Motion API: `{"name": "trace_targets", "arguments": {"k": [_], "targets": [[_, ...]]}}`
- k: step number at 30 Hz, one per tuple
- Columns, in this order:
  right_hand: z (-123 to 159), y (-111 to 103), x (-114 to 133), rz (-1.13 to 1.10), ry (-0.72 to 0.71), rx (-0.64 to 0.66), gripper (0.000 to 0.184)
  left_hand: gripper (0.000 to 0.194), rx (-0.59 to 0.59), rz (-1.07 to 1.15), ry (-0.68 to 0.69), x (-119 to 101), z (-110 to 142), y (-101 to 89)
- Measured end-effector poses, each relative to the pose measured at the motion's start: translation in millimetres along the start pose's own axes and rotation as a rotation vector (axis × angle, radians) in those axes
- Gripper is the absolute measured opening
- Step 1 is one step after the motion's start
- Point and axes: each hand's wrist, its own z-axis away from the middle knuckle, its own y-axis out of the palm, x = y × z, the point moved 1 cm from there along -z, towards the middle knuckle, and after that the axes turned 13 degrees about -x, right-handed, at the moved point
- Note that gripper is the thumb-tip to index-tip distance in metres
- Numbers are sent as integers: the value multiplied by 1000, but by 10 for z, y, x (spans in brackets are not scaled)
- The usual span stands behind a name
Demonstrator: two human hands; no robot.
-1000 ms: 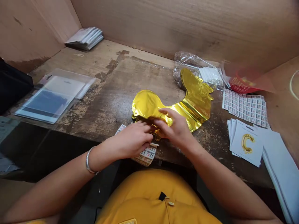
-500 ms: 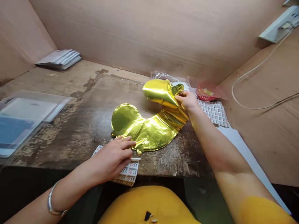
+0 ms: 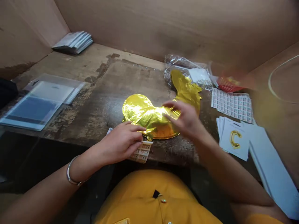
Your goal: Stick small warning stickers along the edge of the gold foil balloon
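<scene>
Gold foil balloon [image 3: 149, 118] lay flat on a worn wooden workbench [image 3: 93, 115], its far end reaching a clear plastic bag [image 3: 179, 67]. Left hand [image 3: 121, 141], silver bangle [image 3: 72, 175] on the wrist, sat at the balloon's near edge, fingers straight, just over a strip of CE labels [image 3: 141, 152]; cannot tell if it pinched anything. Right hand [image 3: 184, 119] was blurred above the balloon, fingers spread wide, nothing held. Label sheet [image 3: 232, 104] and cards printed with a gold C [image 3: 233, 144] lay to the right; clear plastic tray [image 3: 53, 79] lay to the left.
</scene>
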Motion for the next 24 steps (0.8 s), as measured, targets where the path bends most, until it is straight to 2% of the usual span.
{"name": "trace_targets", "arguments": {"k": [1,2,4,6,10,12,15,18,20,21,24], "targets": [[245,53,179,-98,-39,197,31,17,-25,29,-42,-41,9,-26],[464,95,319,-173,-43,338,28,17,-38,63,-97,-81,21,-47],[776,159,462,-247,49,450,10,17,-23,127,-223,-149,56,-75],[914,204,453,-292,164,458,13,16,12,146,-322,-184,100,-92],[929,225,287,-414,366,470,13,19,38,95,-417,-162,178,-138],[938,217,240,-493,464,508,16,17,89,195,-501,-137,201,-158],[992,217,236,-598,579,561,20,18,183,474,-625,-124,218,-159],[1050,229,256,-633,663,606,22,20,218,550,-627,-130,219,-126],[1069,219,271,-589,633,624,20,19,215,527,-627,-133,218,-87],[1067,202,281,-525,563,603,17,19,209,526,-644,-133,218,-66],[1025,116,340,-245,193,396,16,21,205,588,-722,-134,225,-8]]}}
